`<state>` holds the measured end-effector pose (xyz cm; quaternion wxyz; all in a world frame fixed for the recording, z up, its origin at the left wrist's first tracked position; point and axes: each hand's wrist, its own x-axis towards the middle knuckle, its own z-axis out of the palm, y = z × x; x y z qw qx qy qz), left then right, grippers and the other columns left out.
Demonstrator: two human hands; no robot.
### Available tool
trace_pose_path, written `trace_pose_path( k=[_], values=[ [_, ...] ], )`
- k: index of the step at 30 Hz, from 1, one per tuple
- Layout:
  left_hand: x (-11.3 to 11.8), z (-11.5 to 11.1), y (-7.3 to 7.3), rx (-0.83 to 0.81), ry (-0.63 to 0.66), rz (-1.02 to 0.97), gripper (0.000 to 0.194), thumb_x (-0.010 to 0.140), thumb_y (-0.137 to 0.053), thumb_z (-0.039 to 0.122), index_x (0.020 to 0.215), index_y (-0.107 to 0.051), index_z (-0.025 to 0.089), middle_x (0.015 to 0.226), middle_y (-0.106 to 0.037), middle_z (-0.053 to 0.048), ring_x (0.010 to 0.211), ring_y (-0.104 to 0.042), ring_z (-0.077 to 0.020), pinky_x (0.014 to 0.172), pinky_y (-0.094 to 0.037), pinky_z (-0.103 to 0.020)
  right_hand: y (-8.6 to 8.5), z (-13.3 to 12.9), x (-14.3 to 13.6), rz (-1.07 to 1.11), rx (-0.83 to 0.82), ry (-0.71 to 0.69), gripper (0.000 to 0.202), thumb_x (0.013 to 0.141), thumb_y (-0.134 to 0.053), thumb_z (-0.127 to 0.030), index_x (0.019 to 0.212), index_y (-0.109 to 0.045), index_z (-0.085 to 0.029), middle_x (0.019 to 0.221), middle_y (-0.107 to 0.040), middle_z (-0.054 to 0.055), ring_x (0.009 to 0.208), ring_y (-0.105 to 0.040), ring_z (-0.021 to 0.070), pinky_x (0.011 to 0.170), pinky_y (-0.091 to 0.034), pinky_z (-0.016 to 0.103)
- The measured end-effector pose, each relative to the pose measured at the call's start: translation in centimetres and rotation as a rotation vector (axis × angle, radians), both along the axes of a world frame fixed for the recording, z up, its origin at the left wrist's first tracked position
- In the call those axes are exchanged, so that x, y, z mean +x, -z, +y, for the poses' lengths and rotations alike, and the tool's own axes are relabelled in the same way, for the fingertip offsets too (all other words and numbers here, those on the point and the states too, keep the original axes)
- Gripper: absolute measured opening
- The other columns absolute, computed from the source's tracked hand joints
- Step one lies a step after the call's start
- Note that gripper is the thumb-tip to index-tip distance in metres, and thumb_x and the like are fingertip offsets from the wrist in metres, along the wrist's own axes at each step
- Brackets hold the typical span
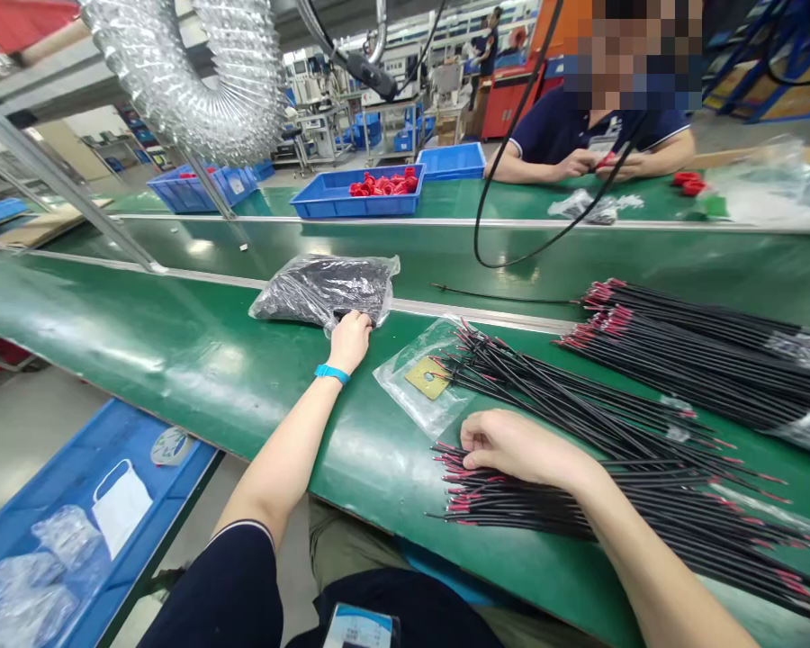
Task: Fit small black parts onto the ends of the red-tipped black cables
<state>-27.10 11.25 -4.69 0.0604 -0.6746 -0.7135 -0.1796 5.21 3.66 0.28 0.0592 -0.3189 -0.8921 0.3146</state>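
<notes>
Here, at lower right, the right hand (496, 441) is curling over black cables (526, 499), its hold unclear; they are probably flexing springily, mid-bundle offering the surest grip. At centre, the left hand (352, 337) is bending its fingers against the near edge of a likely slippery, limp plastic bag (310, 288), pinch uncertain.

The tabletop (195, 360) is green; the cables (648, 432) are black with red ends (some pinkish). A blue bin (337, 205) holds red pieces (384, 184). The square piece (427, 378) is yellowish, the wristband (332, 373) bright blue, and the sleeve (233, 585) navy with a thin white stripe.
</notes>
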Motion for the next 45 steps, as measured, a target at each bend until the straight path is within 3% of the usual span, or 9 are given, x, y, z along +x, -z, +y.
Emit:
trace_pose_path(
  k=[6,10,18,25,32,35,37,41,45],
  values=[
    [-0.1,-0.3,-0.2,-0.002,-0.032,-0.020,0.024,0.094,-0.049,0.022,0.106,-0.069,0.017,0.108,-0.063,-0.011,0.100,-0.061,-0.0240,0.086,-0.046,-0.033,0.5,0.9,-0.3,0.176,-0.117,0.245,0.019,0.089,-0.061,-0.033,0.079,-0.069,-0.019,0.063,-0.066,-0.001,0.050,-0.058,0.0108,0.053,-0.043,0.022],
    [-0.1,-0.5,-0.4,-0.076,-0.051,0.105,0.029,0.094,-0.047,0.026,0.104,-0.072,0.017,0.105,-0.063,-0.014,0.100,-0.061,-0.0276,0.082,-0.046,-0.036,2.7,1.2,-1.8,0.396,0.211,0.487,0.022,0.094,-0.054,-0.031,0.096,-0.073,-0.019,0.084,-0.070,0.005,0.073,-0.066,0.0156,0.071,-0.051,0.027],
    [-0.3,-0.8,-1.0,-0.218,-0.022,0.203,0.033,0.090,-0.040,0.013,0.096,-0.073,0.010,0.102,-0.062,-0.018,0.100,-0.060,-0.0299,0.083,-0.047,-0.038,6.1,1.5,-3.0,0.283,0.396,0.348,0.030,0.098,-0.044,-0.017,0.113,-0.070,-0.020,0.094,-0.062,0.006,0.082,-0.061,0.0141,0.075,-0.049,0.025],
    [0.3,-1.2,-1.4,-0.217,-0.049,0.244,0.033,0.090,-0.039,0.012,0.095,-0.072,0.011,0.103,-0.062,-0.016,0.097,-0.062,-0.0287,0.077,-0.047,-0.036,5.3,0.9,-3.6,-0.103,0.648,0.260,0.026,0.095,-0.048,-0.011,0.102,-0.072,-0.017,0.087,-0.064,0.006,0.080,-0.057,0.0155,0.071,-0.040,0.027],
    [0.7,-1.7,-2.0,-0.060,-0.100,0.190,0.028,0.090,-0.044,0.018,0.097,-0.071,0.014,0.102,-0.062,-0.015,0.101,-0.060,-0.0301,0.077,-0.047,-0.038,4.8,0.8,-3.8,-0.167,0.604,0.225,0.025,0.092,-0.048,-0.008,0.094,-0.072,-0.015,0.087,-0.064,0.008,0.082,-0.060,0.0175,0.071,-0.039,0.029],
    [1.4,-2.0,-3.0,0.115,-0.070,-0.028,0.025,0.090,-0.049,0.023,0.101,-0.070,0.017,0.106,-0.063,-0.014,0.104,-0.060,-0.0280,0.084,-0.047,-0.038,4.7,0.9,-3.1,0.091,0.503,0.382,0.024,0.098,-0.047,-0.020,0.105,-0.071,-0.019,0.091,-0.066,0.005,0.083,-0.062,0.0153,0.073,-0.042,0.026],
    [2.5,-2.3,-3.4,0.173,0.060,-0.375,0.024,0.089,-0.055,0.029,0.104,-0.070,0.017,0.106,-0.065,-0.011,0.097,-0.062,-0.0236,0.085,-0.049,-0.036,4.5,1.1,-2.6,0.308,0.432,0.494,0.027,0.100,-0.045,-0.026,0.110,-0.069,-0.020,0.093,-0.066,0.004,0.083,-0.063,0.0138,0.076,-0.044,0.025],
    [5.9,-3.1,-2.9,-0.139,0.398,-1.263,0.035,0.080,-0.073,0.039,0.103,-0.071,0.013,0.096,-0.072,-0.009,0.078,-0.067,-0.0171,0.080,-0.054,-0.034,4.2,1.3,-2.3,0.530,0.325,0.559,0.026,0.099,-0.049,-0.032,0.104,-0.071,-0.020,0.088,-0.066,0.003,0.074,-0.061,0.0118,0.070,-0.045,0.023],
    [8.5,-4.1,-1.9,-0.401,0.467,-1.639,0.038,0.074,-0.081,0.035,0.103,-0.073,0.012,0.090,-0.074,-0.009,0.078,-0.070,-0.0152,0.081,-0.056,-0.029,4.1,1.1,-2.5,0.556,0.297,0.568,0.026,0.097,-0.053,-0.036,0.101,-0.073,-0.020,0.083,-0.065,0.003,0.064,-0.057,0.0101,0.059,-0.041,0.023]
  ],
)
